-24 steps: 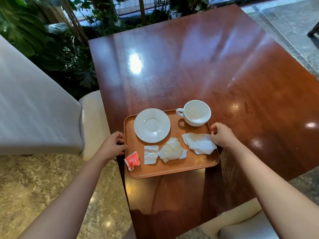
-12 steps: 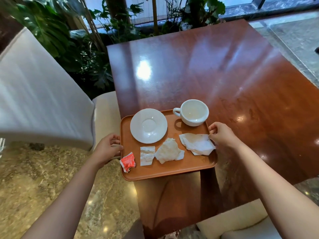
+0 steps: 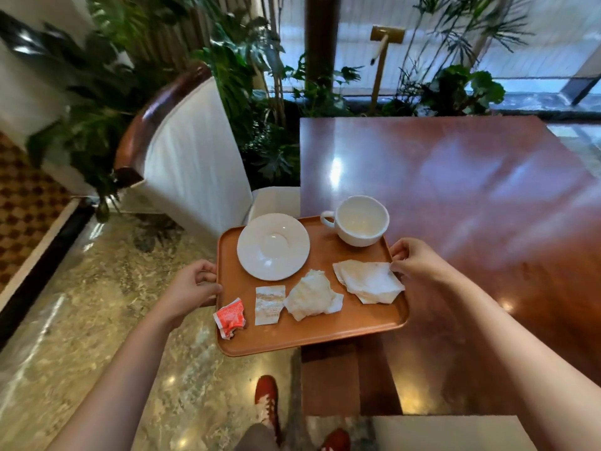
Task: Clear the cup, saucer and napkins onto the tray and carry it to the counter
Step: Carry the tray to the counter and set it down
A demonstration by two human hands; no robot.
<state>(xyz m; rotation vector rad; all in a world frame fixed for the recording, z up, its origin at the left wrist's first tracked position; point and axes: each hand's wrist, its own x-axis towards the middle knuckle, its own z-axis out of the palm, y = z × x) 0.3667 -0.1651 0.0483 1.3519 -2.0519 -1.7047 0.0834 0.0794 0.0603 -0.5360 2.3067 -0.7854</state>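
Observation:
An orange tray [image 3: 325, 336] is held in the air, half over the table's left edge and half over the floor. My left hand [image 3: 190, 289] grips its left rim and my right hand [image 3: 414, 260] grips its right rim. On the tray stand a white saucer [image 3: 273, 246] at the back left and an empty white cup [image 3: 361, 220] at the back right. In front of them lie a flat napkin [image 3: 369, 280], a crumpled napkin [image 3: 312, 294], a white sachet [image 3: 269, 304] and a torn red sachet [image 3: 230, 317].
The glossy dark wooden table [image 3: 471, 196] fills the right side. A white upholstered chair [image 3: 192, 157] with a wooden back stands to the left, plants [image 3: 266, 102] behind it. Below is marble floor [image 3: 65, 320], with my red shoes [image 3: 267, 395] and another white seat [image 3: 448, 432] near them.
The tray has come up off the table and moved left, past the table's edge, with both hands on its rims. The view has risen and swung left.

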